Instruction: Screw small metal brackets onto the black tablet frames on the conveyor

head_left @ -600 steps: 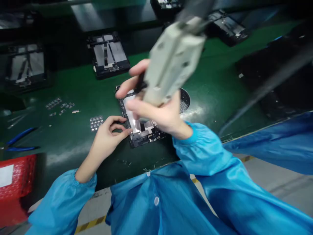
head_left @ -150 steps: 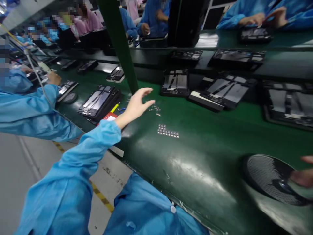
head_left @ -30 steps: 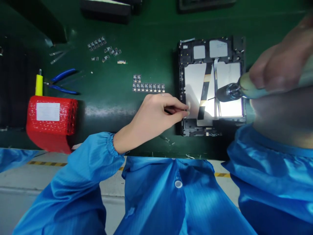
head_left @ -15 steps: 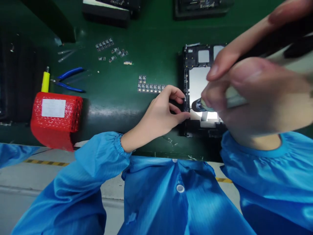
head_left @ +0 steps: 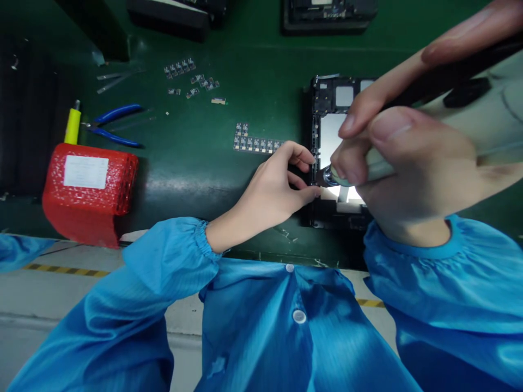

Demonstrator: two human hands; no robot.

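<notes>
In my right hand [head_left: 412,163] is a pale electric screwdriver [head_left: 496,109], with the fingers wrapped round its body. Its tip reaches the left side of a black device frame [head_left: 322,218], between the fingers and thumb of my left hand. This frame has a shiny silvery plate [head_left: 333,133] inside and lies flat on the bench. My left hand [head_left: 275,182] grips the frame's left edge, thumb towards me and fingertips farther up. What lies under the screwdriver tip is too small to make out. My right hand covers much of the frame's right side.
Strips of small circuit boards [head_left: 259,144] lie left of the frame, with more boards [head_left: 180,68] farther back. Blue-handled pliers [head_left: 116,114], a yellow-handled tool [head_left: 72,126] and a red wrapped roll [head_left: 87,201] are on the left. Black units [head_left: 329,19] stand at the back.
The screwdriver has moved a little left, bringing its tip closer to the frame's left edge. My left hand keeps its place on that edge. The whole view has shifted slightly.
</notes>
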